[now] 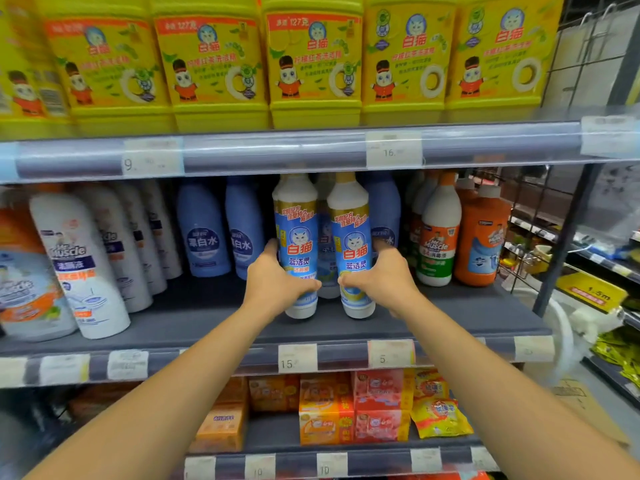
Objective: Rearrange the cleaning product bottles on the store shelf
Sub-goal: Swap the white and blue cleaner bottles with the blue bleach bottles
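Two white bottles with blue cat labels stand upright side by side on the middle shelf (450,317). My left hand (273,278) grips the left bottle (298,233) low on its body, thumb across the front. My right hand (381,282) grips the right bottle (351,237) the same way. A third bottle of the same kind (325,237) shows in the gap behind them. Both bottle bases sit on or just above the shelf; I cannot tell which.
Pale blue bleach bottles (204,233) stand to the left and behind. White Mr Muscle bottles (79,261) fill the far left, white and orange ones (481,237) the right. Yellow detergent tubs (315,60) line the shelf above, soap packs (325,410) the one below.
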### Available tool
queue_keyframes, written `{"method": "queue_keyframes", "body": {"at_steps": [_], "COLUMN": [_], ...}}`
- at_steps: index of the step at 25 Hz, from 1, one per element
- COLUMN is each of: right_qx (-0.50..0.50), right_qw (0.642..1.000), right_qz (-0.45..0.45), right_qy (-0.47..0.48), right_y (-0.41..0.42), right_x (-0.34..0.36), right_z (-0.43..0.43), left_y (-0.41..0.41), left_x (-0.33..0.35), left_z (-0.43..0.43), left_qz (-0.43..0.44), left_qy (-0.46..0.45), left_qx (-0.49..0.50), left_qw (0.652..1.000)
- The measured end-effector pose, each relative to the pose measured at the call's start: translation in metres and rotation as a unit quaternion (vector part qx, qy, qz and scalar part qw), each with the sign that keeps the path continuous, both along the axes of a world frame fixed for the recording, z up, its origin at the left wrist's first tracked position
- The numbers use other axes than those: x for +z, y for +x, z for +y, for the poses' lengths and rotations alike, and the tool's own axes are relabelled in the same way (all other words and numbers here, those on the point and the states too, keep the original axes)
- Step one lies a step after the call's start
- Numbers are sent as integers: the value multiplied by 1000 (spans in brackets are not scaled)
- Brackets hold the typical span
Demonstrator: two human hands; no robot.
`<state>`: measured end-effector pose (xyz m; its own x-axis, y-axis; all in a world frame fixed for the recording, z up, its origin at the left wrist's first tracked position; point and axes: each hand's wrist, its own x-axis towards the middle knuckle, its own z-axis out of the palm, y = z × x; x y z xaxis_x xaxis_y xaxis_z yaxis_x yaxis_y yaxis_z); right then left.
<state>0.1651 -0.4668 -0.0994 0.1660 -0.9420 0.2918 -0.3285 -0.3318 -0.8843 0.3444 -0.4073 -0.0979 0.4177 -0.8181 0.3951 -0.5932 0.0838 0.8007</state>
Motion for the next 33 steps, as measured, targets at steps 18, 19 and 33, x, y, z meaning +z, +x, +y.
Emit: {"method": "queue_keyframes", "body": {"at_steps": [18,19,33], "right_qx": [3,-1,-7], "right_qw": [998,998,1000], "right_qz": [-38,-32,21], "right_qy": [-47,-47,-8], "right_y": [36,34,34], "right_x": [-18,-20,-35], "right_z": [10,11,17], "left_y": [23,25,31], "left_x": [-18,-19,-35], "left_z": [1,2,0], "left_qz": [11,9,28], "left_qy": [3,14,72], "left_qx": [-6,-13,-12], "left_qw": [1000,1000,997]}}
